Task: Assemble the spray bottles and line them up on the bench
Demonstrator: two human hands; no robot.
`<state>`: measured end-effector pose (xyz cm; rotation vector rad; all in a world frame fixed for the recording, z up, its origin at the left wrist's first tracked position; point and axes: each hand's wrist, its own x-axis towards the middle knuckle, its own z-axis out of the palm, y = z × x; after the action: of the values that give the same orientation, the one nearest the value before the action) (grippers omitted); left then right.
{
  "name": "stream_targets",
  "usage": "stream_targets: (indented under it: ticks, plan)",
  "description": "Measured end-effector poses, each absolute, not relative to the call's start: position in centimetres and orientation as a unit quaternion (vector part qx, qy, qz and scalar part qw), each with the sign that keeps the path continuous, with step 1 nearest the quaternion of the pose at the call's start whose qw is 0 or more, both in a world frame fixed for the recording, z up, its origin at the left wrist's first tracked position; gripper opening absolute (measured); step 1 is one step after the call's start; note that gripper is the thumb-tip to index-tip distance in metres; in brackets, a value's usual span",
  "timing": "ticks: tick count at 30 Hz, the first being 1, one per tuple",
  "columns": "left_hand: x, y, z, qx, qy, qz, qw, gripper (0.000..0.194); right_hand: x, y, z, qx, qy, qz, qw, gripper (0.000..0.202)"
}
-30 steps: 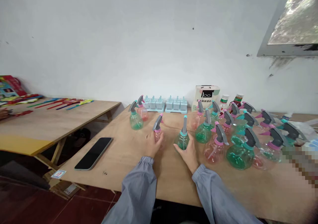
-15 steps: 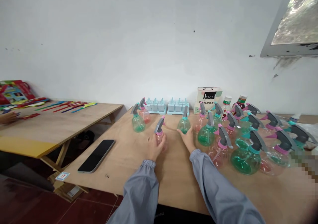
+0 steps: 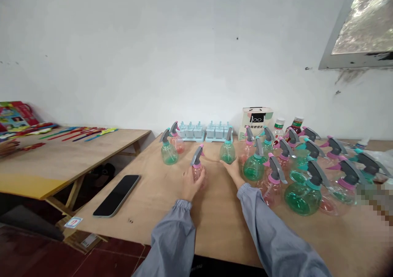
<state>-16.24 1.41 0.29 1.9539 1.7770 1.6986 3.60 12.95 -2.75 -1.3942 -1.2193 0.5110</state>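
Note:
My left hand point(image 3: 192, 182) is closed around a small clear pink spray bottle point(image 3: 197, 171) with a grey trigger head, standing near the middle of the table. My right hand point(image 3: 233, 173) is at the near side of a green spray bottle point(image 3: 227, 152). Its thumb and fingers are spread at the bottle's base; whether they touch it is hard to tell. Another green spray bottle point(image 3: 169, 153) and a pink spray bottle point(image 3: 179, 144) stand together at the back left. To my right is a cluster of several pink and green spray bottles, including a large green one point(image 3: 302, 197).
Two pale blue popsicle moulds point(image 3: 190, 132) and a paper bag point(image 3: 256, 123) line the back, beside two capped bottles. A phone point(image 3: 117, 195) lies at the left. On the neighbouring table point(image 3: 76, 154) are colourful strips, and another person's hand point(image 3: 8, 147) at its edge.
The green bottle by my right hand has shifted slightly away from me, and that hand has drawn back a little to the right. My left hand stays on its pink bottle.

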Motion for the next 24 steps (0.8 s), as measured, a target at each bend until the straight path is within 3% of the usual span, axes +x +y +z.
stream_targets:
  ticks: [6,10,14,17,20,24]
  plan:
    - [-13.8,0.8,-0.4,0.672,0.55,0.496,-0.021,0.022,2.4,6.3,-2.6,-0.503,-0.551,0.245,0.619,0.065]
    - [-11.1,-0.2,-0.1,0.716,0.542,0.436,-0.062,0.032,1.3,3.4,0.1,-0.343,-0.644,0.259,0.633,0.069]
    - [-10.4,-1.3,0.2,0.758,0.509,0.4,-0.073,0.052,1.4,2.7,2.8,-0.336,-0.656,0.3,0.605,0.062]
    - [-12.1,-1.1,0.7,0.738,0.481,0.471,-0.045,0.051,2.1,2.6,3.7,-0.346,-0.635,0.341,0.601,0.049]
    - [-15.9,0.9,2.3,0.545,0.525,0.653,-0.05,0.039,3.1,2.4,4.0,-0.351,-0.615,0.375,0.598,0.046]
    - [-22.9,5.2,4.9,0.368,0.644,0.665,-0.087,0.058,4.6,2.0,3.8,-0.364,-0.602,0.391,0.594,0.038]
